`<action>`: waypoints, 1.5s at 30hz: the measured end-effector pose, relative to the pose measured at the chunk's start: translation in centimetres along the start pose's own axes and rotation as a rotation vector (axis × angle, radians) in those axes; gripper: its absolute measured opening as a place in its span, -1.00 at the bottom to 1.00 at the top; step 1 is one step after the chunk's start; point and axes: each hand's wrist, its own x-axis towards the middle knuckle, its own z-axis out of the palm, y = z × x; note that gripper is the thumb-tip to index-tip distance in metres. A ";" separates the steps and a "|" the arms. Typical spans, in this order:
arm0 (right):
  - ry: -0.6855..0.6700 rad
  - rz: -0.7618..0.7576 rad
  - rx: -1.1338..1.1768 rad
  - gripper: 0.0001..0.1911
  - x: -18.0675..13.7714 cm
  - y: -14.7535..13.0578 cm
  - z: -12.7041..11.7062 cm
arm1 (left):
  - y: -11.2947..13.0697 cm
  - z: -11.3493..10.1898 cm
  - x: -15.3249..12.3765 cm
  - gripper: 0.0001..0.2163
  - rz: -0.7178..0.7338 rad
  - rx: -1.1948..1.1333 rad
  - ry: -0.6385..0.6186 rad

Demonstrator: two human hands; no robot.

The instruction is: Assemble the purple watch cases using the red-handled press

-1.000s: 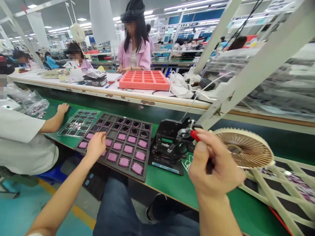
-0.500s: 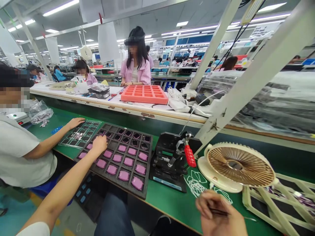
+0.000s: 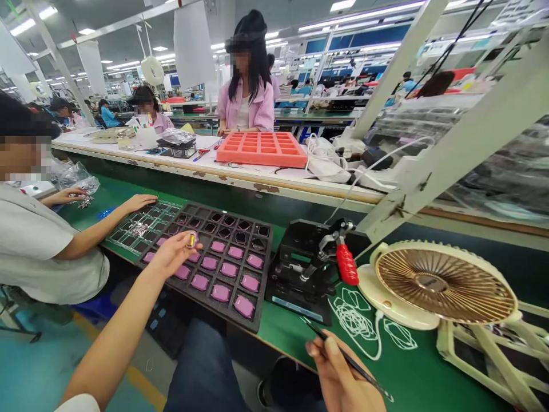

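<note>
My left hand (image 3: 174, 253) is closed on a small purple-rimmed part (image 3: 191, 239) with a yellow patch, held up over the tray. Below it lies a black foam tray (image 3: 253, 315) divided into square pockets. Purple rounded casings (image 3: 221, 292) sit in its nearer rows, and dark frames (image 3: 242, 237) sit in the far ones. In my right hand (image 3: 338, 372), near the bench's front edge, is a slim black hand tool (image 3: 355, 366) with metal ends. Its thin tip points up and left; the exact kind is unclear.
A black clamp fixture (image 3: 304, 274) with a red handle stands right of the tray. Beyond it are a coiled white cord (image 3: 354, 320) and a cream fan (image 3: 446, 283). A co-worker's hand (image 3: 139, 201) rests by a clear grid tray (image 3: 120, 237). An orange tray (image 3: 261, 157) lies on the shelf.
My left hand has risen from the tray, showing the purple-rimmed part in its fingers. My right hand has moved left, with the black tool now angled up-left. The view has shifted.
</note>
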 end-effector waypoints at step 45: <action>-0.556 -0.993 -0.619 -0.40 -4.3 0.7 3.5 | -4.3 15.2 -15.6 -0.56 -0.257 -0.120 -0.294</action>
